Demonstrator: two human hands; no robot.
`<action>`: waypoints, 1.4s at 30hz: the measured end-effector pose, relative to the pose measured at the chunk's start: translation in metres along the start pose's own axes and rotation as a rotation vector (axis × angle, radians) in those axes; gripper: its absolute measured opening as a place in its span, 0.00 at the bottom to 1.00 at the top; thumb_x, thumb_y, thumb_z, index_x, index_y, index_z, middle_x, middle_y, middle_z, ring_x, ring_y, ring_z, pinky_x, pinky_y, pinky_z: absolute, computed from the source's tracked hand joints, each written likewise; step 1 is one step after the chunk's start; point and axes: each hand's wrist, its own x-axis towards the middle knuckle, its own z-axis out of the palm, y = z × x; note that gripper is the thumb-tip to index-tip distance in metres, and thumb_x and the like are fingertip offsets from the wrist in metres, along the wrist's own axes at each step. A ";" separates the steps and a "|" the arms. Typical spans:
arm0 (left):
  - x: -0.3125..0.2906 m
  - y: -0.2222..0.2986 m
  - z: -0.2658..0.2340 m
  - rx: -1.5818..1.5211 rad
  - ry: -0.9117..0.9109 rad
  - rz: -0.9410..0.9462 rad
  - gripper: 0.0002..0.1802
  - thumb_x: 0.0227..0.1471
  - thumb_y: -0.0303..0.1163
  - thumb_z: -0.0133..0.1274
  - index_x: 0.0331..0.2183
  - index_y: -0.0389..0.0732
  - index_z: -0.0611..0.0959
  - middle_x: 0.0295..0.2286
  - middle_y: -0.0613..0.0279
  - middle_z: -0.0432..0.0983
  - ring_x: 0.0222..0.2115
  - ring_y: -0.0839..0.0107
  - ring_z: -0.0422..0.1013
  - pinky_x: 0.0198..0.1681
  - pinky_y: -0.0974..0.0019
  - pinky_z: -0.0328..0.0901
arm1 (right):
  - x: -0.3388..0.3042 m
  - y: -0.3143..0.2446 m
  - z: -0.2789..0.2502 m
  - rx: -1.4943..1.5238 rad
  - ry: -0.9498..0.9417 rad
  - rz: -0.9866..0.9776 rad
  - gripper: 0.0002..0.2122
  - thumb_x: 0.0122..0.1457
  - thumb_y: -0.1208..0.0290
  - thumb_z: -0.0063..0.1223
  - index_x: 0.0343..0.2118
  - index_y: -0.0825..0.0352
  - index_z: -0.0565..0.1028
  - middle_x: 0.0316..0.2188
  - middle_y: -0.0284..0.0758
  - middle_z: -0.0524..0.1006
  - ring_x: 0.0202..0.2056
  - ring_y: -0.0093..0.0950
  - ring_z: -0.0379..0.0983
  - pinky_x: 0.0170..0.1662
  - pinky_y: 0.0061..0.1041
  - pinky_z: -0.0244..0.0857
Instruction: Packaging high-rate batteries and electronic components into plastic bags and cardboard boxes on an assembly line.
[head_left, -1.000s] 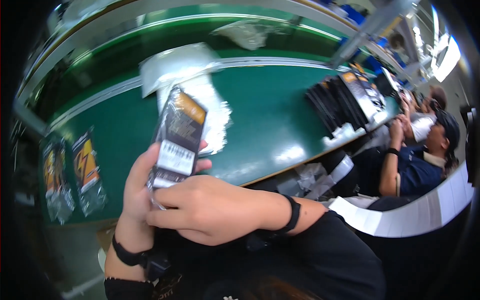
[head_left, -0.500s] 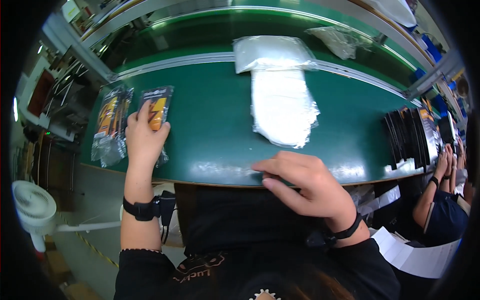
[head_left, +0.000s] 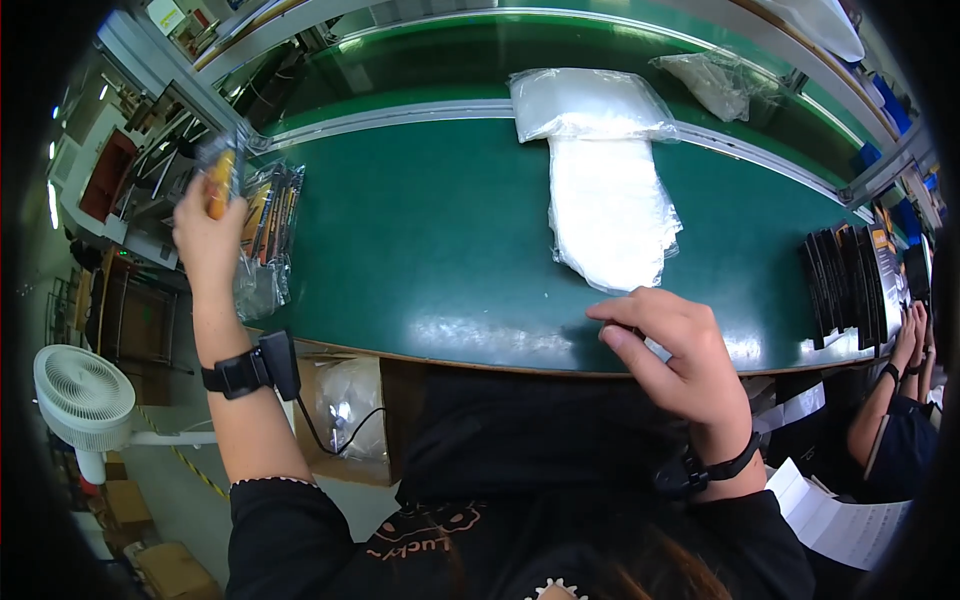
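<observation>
At the left end of the green table (head_left: 430, 240), my left hand (head_left: 210, 235) grips a flat black-and-yellow package in a clear bag (head_left: 222, 180), blurred by motion. It is raised beside a row of similar bagged packages (head_left: 268, 225) standing close together on the table. My right hand (head_left: 680, 345) hovers over the front edge, thumb and forefinger slightly apart, with nothing seen between them. Beyond it lies a stack of clear plastic bags (head_left: 607, 210), its upper end under a larger clear bag (head_left: 590, 105).
Black flat packages (head_left: 845, 280) stand in a row at the right, near another person's hands (head_left: 910, 335). A crumpled clear bag (head_left: 710, 82) rests beyond the metal rail. Below the edge is a cardboard box with plastic (head_left: 350, 405); a white fan (head_left: 85, 398) stands left.
My left hand has picked the bagged package up off the table and carried it left, above the row of packages. The view has shifted left; my right hand keeps nearly the same pose.
</observation>
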 end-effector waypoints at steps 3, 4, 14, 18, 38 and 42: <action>-0.015 -0.016 0.025 0.099 -0.267 -0.147 0.41 0.34 0.41 0.56 0.54 0.46 0.66 0.50 0.45 0.63 0.50 0.47 0.63 0.54 0.56 0.58 | 0.003 0.002 0.001 -0.016 -0.007 0.008 0.06 0.51 0.82 0.51 0.33 0.72 0.74 0.21 0.41 0.72 0.24 0.38 0.70 0.29 0.29 0.64; -0.013 -0.017 0.024 0.085 -0.278 -0.125 0.42 0.34 0.42 0.56 0.55 0.47 0.65 0.50 0.44 0.63 0.50 0.47 0.63 0.54 0.56 0.58 | 0.004 0.003 0.001 -0.022 -0.014 0.001 0.06 0.51 0.82 0.51 0.33 0.72 0.74 0.22 0.41 0.72 0.25 0.38 0.70 0.29 0.30 0.64; 0.025 -0.025 -0.008 -0.268 -0.568 -0.273 0.54 0.42 0.63 0.54 0.60 0.36 0.55 0.55 0.38 0.56 0.57 0.53 0.56 0.57 0.59 0.52 | 0.023 -0.010 -0.008 0.008 -0.062 0.009 0.06 0.52 0.79 0.52 0.33 0.72 0.74 0.23 0.41 0.73 0.26 0.37 0.71 0.31 0.29 0.65; 0.035 -0.050 -0.003 -0.257 -0.494 -0.378 0.48 0.46 0.62 0.51 0.56 0.34 0.63 0.51 0.46 0.65 0.49 0.59 0.66 0.48 0.64 0.63 | 0.053 -0.020 0.004 0.141 -0.198 -0.084 0.12 0.54 0.69 0.54 0.38 0.72 0.73 0.28 0.41 0.73 0.29 0.32 0.72 0.32 0.27 0.66; 0.024 -0.052 0.025 -1.015 -0.774 -0.528 0.18 0.56 0.42 0.49 0.41 0.37 0.74 0.33 0.59 0.75 0.31 0.72 0.73 0.36 0.69 0.67 | 0.207 -0.025 0.288 0.405 -0.224 0.233 0.36 0.59 0.57 0.42 0.54 0.90 0.49 0.51 0.66 0.60 0.54 0.52 0.59 0.58 0.33 0.54; 0.025 -0.049 0.018 -1.141 -0.877 -0.568 0.26 0.57 0.48 0.45 0.47 0.36 0.74 0.40 0.59 0.74 0.40 0.71 0.70 0.43 0.69 0.64 | 0.200 -0.017 0.229 0.531 -0.329 0.274 0.34 0.58 0.58 0.47 0.55 0.86 0.54 0.48 0.61 0.66 0.49 0.49 0.66 0.54 0.32 0.59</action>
